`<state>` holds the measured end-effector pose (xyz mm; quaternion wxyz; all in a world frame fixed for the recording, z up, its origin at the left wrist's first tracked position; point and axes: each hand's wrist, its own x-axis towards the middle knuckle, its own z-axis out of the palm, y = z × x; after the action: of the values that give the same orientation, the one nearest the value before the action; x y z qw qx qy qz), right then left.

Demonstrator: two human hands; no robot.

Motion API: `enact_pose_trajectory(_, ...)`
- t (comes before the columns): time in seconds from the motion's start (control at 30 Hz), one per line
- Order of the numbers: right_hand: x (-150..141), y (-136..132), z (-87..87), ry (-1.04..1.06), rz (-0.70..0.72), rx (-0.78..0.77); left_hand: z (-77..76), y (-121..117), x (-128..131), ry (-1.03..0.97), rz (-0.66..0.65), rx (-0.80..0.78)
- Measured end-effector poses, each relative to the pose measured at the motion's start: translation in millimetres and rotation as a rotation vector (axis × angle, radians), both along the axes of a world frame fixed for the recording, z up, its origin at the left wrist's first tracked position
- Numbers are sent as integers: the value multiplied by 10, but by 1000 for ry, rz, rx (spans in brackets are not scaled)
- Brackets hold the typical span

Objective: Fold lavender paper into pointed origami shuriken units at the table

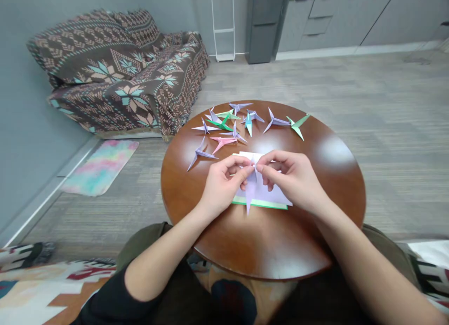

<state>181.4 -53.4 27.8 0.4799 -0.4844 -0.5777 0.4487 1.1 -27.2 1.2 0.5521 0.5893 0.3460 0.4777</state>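
Between my two hands is a light purple origami paper piece (250,194), its long point hanging down toward me. My left hand (229,177) pinches it near the top with thumb and forefinger. On the other side, my right hand (289,175) pinches the same spot, its other fingers curled in. The fingertips almost meet, so the fold between them is hidden. Beneath lies a stack of paper sheets (270,198), purple on top with a green edge showing at the front.
Several folded paper figures lie on the far side of the round wooden table (259,245), among them a pink one (223,141), a purple one (201,154) and a green one (298,125). Behind stands a sofa (129,77) with a patterned cover; grey cabinets (329,21) line the back wall.
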Motion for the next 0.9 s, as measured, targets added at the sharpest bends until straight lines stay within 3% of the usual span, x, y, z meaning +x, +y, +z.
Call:
enact_pose_trajectory(0.57, -76, -79, -46, -82, 13, 191, 66, -92, 7, 22, 24, 51)
enact_pose_trajectory(0.9, -41, -27, -49, -91, -65, 143, 52, 12, -20, -47, 59, -123)
